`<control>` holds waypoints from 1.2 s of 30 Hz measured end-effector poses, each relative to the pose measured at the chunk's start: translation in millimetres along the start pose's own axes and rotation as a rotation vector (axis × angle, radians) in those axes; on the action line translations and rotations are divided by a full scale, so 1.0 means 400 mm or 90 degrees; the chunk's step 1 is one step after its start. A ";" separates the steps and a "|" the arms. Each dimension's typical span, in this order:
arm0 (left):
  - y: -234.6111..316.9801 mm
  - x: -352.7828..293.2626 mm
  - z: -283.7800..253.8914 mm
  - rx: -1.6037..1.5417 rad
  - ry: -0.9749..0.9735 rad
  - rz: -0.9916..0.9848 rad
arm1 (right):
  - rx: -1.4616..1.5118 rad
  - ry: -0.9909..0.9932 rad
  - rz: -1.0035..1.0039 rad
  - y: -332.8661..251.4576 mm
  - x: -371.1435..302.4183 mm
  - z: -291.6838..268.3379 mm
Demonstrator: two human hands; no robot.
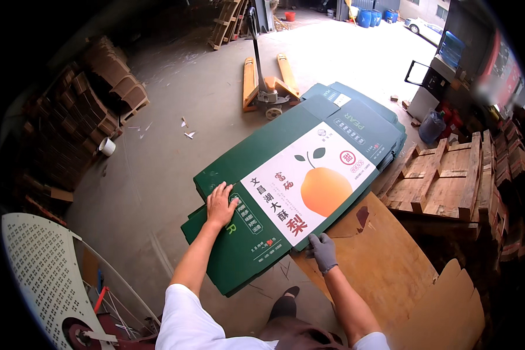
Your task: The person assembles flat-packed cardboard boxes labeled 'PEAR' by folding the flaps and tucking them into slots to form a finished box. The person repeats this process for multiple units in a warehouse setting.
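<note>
A stack of flattened green cardboard boxes [255, 166] lies in front of me, the top one printed with a white panel and an orange-yellow pear. My bare left hand [220, 205] rests on the top box near its left end, fingers stretched out and holding nothing. At the near edge of the stack, by the corner of the white panel, is my right hand [322, 254] in a grey glove. Its fingers are curled onto the cardboard edge. How many boxes it grips is hidden.
Under the stack's right side is a brown board surface [379, 251]. Wooden pallets [443, 178] stand to the right. Beyond the boxes sits a yellow pallet jack [268, 87]. Stacked brown cardboard [70, 116] lines the left, and a perforated pale machine guard [44, 274] is near left.
</note>
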State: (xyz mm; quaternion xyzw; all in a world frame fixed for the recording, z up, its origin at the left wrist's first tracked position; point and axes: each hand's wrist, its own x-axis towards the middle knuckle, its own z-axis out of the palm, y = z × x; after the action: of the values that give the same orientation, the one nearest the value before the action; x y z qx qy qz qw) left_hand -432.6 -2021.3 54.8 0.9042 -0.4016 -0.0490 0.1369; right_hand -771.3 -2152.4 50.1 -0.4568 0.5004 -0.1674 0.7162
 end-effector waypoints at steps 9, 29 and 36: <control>-0.163 0.029 -0.059 -0.053 0.121 -0.112 | -0.002 0.099 -0.018 -0.035 -0.069 -0.115; -0.192 0.060 -0.133 -0.105 0.007 -0.127 | -0.415 0.256 -0.196 -0.088 -0.150 -0.147; -0.111 0.079 -0.301 -0.441 -0.074 -0.180 | -0.044 0.177 -0.046 -0.035 -0.094 -0.163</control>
State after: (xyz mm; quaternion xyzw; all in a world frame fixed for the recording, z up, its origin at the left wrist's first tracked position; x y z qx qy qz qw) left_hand -355.7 -1991.4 158.0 0.8465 -0.2396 -0.2514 0.4035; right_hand -841.8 -2165.2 77.6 -0.4713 0.5837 -0.2371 0.6173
